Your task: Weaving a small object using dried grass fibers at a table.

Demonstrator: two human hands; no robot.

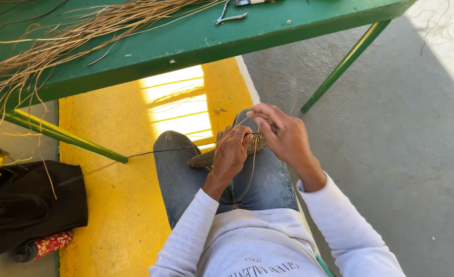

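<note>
left hand [230, 154] grip tight on small woven piece [206, 158] over lap. right hand [283, 134] pinches thin straw strand [247, 172]. hard pull could snap strand. loose hold could let weave slip undone.

Bright daylight, table shadow (hard-edged); sunlit floor patch glaring, sharp focus

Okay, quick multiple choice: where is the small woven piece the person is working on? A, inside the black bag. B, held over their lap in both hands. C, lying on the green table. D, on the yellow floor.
B: the woven piece sits over the jeans-clad lap, gripped by the left hand with the right hand pinching strands at its end.
</note>
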